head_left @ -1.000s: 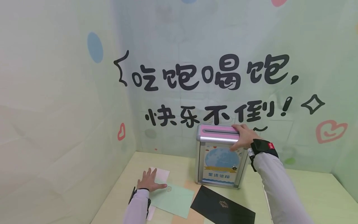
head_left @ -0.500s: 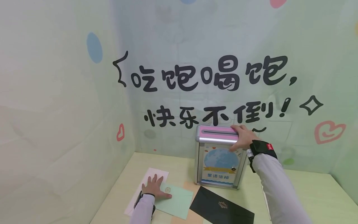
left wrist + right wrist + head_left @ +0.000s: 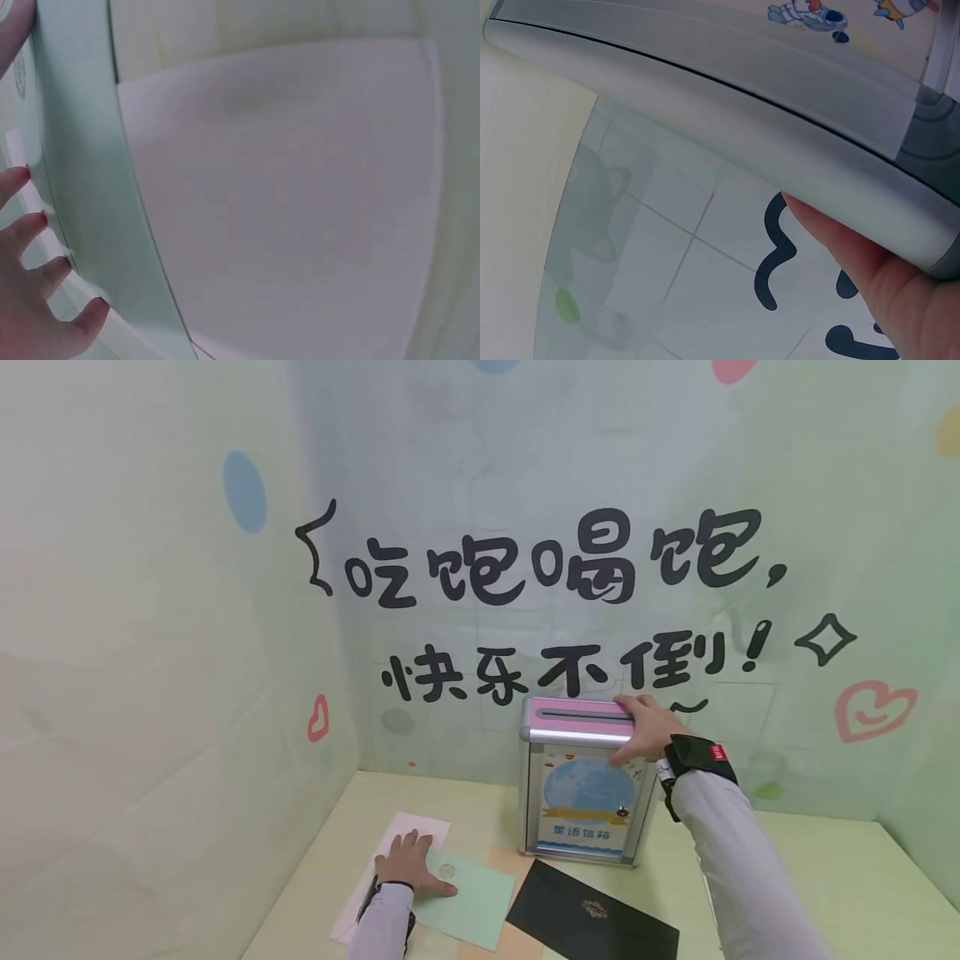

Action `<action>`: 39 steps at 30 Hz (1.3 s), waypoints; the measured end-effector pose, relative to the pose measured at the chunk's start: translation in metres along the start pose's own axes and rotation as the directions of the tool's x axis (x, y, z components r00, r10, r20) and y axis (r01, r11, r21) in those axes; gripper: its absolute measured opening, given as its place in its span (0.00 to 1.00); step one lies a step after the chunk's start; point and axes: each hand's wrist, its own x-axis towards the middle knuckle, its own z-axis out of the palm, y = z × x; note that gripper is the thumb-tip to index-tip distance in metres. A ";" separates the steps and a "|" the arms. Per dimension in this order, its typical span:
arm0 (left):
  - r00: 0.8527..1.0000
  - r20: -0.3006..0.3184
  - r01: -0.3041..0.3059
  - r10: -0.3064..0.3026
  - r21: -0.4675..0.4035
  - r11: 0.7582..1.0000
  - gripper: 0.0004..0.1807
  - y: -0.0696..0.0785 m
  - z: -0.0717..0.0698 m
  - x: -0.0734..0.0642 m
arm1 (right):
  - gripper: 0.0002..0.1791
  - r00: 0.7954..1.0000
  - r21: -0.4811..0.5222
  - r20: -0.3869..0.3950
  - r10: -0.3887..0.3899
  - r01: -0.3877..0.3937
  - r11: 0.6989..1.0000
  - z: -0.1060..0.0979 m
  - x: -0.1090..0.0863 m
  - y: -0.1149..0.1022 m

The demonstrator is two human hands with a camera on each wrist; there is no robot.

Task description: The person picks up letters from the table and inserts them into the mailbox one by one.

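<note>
Tabletop point(image 3: 810, 868): one box point(image 3: 581, 802), right grip point(image 3: 648, 727) holding; four papers point(image 3: 480, 902), left grip point(image 3: 410, 866) over.

Here the right hand point(image 3: 649, 732) grips the pink-topped box point(image 3: 579, 797) at its upper right corner! Down below that grip lies the black envelope point(image 3: 591, 906); well left of it, the left hand point(image 3: 409, 865) spreads over the mint envelope point(image 3: 480, 893) and pink envelope point(image 3: 420, 823), while black lettering point(image 3: 573, 652) crosses the wall point(image 3: 847, 552) above.

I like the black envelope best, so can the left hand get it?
Probably yes: the black envelope lies right of the left hand, just past the green envelope, with nothing seen on top.
</note>
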 end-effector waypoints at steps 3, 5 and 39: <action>1.000 -0.018 0.004 -0.003 0.035 0.999 0.57 -0.004 0.007 0.006 | 0.59 1.000 0.004 -0.005 0.003 -0.003 1.000 0.000 -0.001 -0.001; 0.999 -0.033 0.018 -0.016 0.065 0.998 0.59 -0.007 0.010 0.009 | 0.59 1.000 0.009 -0.006 0.003 -0.003 1.000 -0.001 -0.002 -0.002; 0.972 0.233 0.108 -0.020 -0.374 0.921 0.04 -0.064 -0.061 0.015 | 0.58 1.000 0.006 -0.017 0.021 -0.021 1.000 -0.003 -0.007 -0.008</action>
